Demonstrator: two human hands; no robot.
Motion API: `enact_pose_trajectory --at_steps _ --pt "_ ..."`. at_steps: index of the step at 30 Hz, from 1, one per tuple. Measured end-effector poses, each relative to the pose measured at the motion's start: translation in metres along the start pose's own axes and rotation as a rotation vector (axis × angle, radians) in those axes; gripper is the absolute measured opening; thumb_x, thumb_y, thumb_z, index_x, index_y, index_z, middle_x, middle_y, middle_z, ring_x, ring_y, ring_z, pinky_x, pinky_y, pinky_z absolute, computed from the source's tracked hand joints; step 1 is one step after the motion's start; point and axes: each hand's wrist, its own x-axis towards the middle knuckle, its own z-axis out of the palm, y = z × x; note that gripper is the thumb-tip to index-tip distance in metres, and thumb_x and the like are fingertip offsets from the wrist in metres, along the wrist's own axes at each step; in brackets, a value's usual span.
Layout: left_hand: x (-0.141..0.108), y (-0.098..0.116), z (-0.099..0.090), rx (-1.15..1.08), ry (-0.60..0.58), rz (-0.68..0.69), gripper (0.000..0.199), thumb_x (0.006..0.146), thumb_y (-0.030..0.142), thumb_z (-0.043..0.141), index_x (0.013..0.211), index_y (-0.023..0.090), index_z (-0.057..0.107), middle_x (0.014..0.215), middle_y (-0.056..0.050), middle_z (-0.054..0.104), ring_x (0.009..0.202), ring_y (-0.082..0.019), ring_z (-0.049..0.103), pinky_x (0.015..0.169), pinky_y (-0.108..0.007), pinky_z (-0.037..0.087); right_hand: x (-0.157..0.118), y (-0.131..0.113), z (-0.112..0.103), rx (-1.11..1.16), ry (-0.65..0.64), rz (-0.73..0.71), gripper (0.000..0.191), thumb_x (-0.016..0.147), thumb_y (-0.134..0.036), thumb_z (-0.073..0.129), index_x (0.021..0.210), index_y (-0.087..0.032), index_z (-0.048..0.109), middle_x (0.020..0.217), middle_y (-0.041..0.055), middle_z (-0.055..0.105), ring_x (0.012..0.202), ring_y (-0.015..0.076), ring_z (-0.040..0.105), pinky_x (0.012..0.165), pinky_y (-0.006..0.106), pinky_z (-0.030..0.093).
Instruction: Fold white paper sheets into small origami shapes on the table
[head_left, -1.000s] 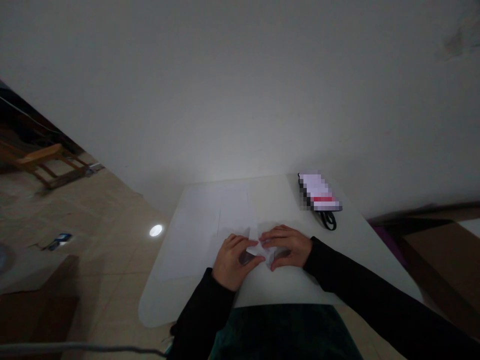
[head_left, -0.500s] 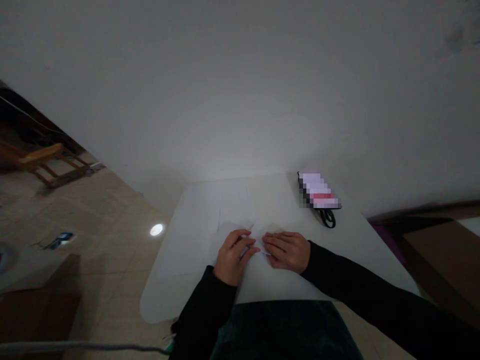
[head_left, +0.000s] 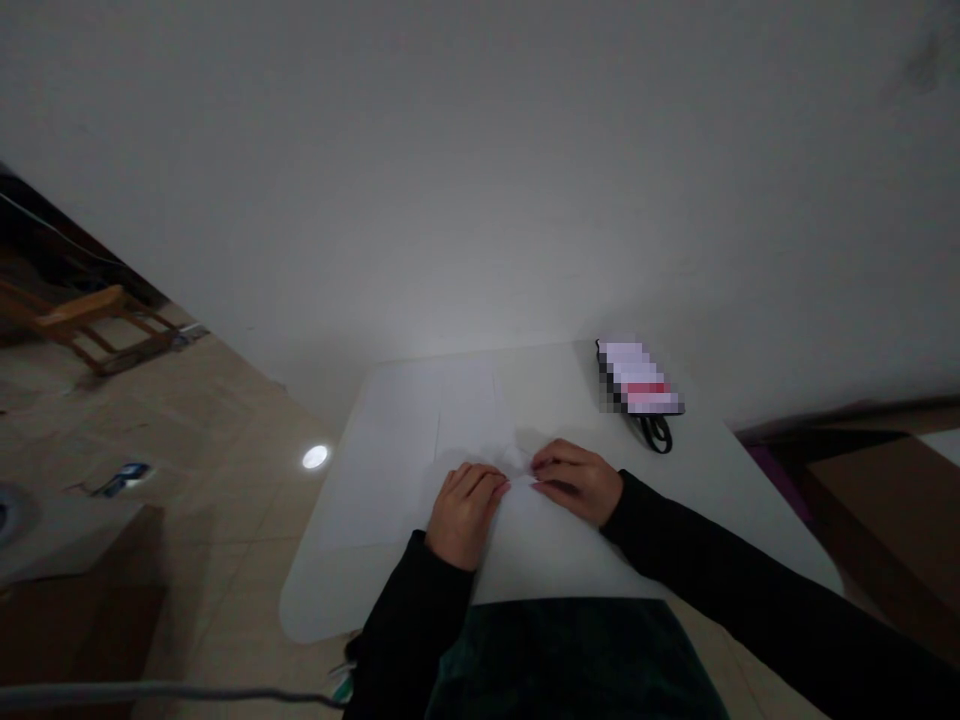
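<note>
A small piece of white paper [head_left: 520, 477] is held between my two hands, just above the white table [head_left: 600, 560]. My left hand [head_left: 466, 508] pinches its left side, the fingers closed and curled over. On the other side my right hand [head_left: 574, 480] grips the paper between thumb and fingertips. The paper's exact shape is hard to make out against the pale table. White sheets of paper [head_left: 382, 450] lie flat beside and beyond my left hand.
A phone-like device with a blurred screen [head_left: 637, 380] is at the table's back right, a black loop [head_left: 657, 434] by it. Behind the table rises a pale wall [head_left: 480, 200]. To the left are a wooden chair [head_left: 82, 305] and tiled floor [head_left: 247, 520]; cardboard [head_left: 892, 500] stands at right.
My right hand has lifted slightly, its fingers shifting from lying together to a pinch. My left fingers have drawn closer together on the paper.
</note>
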Motion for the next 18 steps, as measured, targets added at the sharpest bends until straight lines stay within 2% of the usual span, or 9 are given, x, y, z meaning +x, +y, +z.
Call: enact_pose_trajectory --at_steps 3,6,11,18 --pt "-0.001 -0.001 0.002 -0.064 0.015 -0.031 0.016 0.087 0.021 0.046 0.086 0.016 0.062 0.087 -0.006 0.064 0.083 -0.016 0.058 0.077 -0.032 0.048 0.001 0.009 -0.001 0.097 0.014 0.075 0.020 0.084 -0.032 0.054 0.076 -0.019 0.067 0.081 0.0072 0.062 0.077 0.0157 0.059 0.067 0.029 0.051" --pt "-0.001 -0.002 0.003 -0.112 0.034 -0.110 0.016 0.087 0.022 0.047 0.086 0.016 0.062 0.087 -0.005 0.063 0.083 -0.015 0.059 0.076 -0.029 0.050 0.001 0.014 0.001 0.084 0.020 0.143 0.021 0.084 -0.033 0.054 0.075 -0.019 0.067 0.077 0.0063 0.061 0.075 0.0159 0.057 0.067 0.030 0.050" --pt "0.001 -0.002 0.003 -0.196 0.017 -0.288 0.018 0.086 0.026 0.049 0.080 0.016 0.063 0.086 -0.004 0.063 0.073 -0.012 0.060 0.067 -0.024 0.051 0.001 0.013 0.004 0.030 0.027 0.313 0.019 0.080 -0.032 0.060 0.070 -0.017 0.065 0.074 0.0045 0.056 0.066 0.0140 0.054 0.060 0.027 0.046" --pt "0.006 -0.005 0.007 -0.174 -0.014 -0.426 0.017 0.083 0.028 0.052 0.076 0.016 0.062 0.081 -0.003 0.059 0.067 -0.011 0.057 0.062 -0.024 0.049 0.006 0.009 0.006 -0.046 0.036 0.427 0.016 0.077 -0.029 0.064 0.065 -0.017 0.064 0.075 0.0042 0.051 0.074 0.0173 0.050 0.067 0.031 0.044"
